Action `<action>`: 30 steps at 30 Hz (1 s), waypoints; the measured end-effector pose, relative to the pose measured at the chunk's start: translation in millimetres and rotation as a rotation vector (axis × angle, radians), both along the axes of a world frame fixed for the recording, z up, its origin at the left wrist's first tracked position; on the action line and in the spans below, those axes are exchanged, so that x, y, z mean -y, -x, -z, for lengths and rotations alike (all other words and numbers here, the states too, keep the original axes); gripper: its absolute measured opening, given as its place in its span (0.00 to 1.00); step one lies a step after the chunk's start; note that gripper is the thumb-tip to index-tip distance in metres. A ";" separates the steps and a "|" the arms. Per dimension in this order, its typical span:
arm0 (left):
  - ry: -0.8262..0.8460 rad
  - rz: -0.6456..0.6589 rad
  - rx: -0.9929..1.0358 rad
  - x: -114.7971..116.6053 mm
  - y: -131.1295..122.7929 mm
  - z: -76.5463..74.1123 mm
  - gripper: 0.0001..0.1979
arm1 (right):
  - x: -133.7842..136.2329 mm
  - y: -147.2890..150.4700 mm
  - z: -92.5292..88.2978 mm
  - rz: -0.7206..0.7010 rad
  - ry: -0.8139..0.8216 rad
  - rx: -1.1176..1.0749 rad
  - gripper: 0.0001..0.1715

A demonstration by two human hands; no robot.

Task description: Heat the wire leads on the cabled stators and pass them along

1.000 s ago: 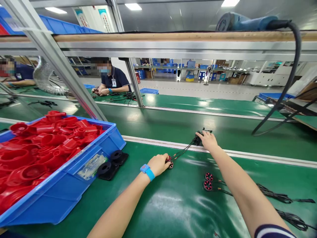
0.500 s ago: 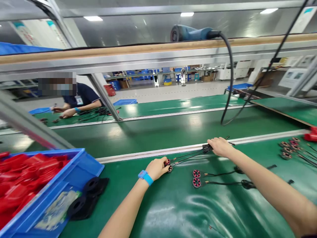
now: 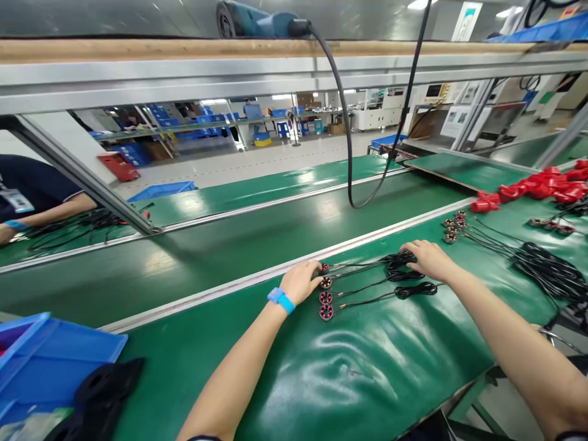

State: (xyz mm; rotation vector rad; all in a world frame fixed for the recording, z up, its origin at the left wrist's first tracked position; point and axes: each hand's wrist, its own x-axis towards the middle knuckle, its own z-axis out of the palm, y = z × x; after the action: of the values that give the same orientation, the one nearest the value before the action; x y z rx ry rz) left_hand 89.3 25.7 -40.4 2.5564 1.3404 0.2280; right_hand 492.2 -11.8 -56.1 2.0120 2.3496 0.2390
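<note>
In the head view, the two hands are apart over the green work surface (image 3: pixel 257 380). The left hand (image 3: pixel 301 283), fitted with a blue wrist strap (image 3: pixel 281 300), has its fingertips at the upper two of four small round motors (image 3: pixel 326 297), which lie in a column at 3 o'clock from it; whether the fingers clamp them cannot be told. The right hand (image 3: pixel 429 260) has its fingers at the upper coiled black cables (image 3: pixel 399 266); its grip likewise cannot be determined. The lower cable coil (image 3: pixel 416 290) lies at 7 o'clock from the right hand, a second motor cluster (image 3: pixel 451 230) at 1 o'clock, and red plastic fittings (image 3: pixel 537 185) at 2 o'clock. From the left hand, a blue bin (image 3: pixel 68 361) sits between 8 and 9 o'clock; a corded power tool (image 3: pixel 264 24) rests on the shelf (image 3: pixel 184 52) just short of 12 o'clock.
</note>
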 end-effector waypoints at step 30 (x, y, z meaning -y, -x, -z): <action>-0.007 -0.050 0.093 29.0 2.0 25.8 0.13 | 29.6 -5.5 35.4 0.015 -0.210 -0.144 0.20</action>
State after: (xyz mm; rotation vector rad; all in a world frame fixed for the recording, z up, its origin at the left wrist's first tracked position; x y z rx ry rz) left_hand 87.4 -3.2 -66.2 2.4871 1.3721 0.3560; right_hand 497.6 -41.3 -91.5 2.2090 2.4877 0.3667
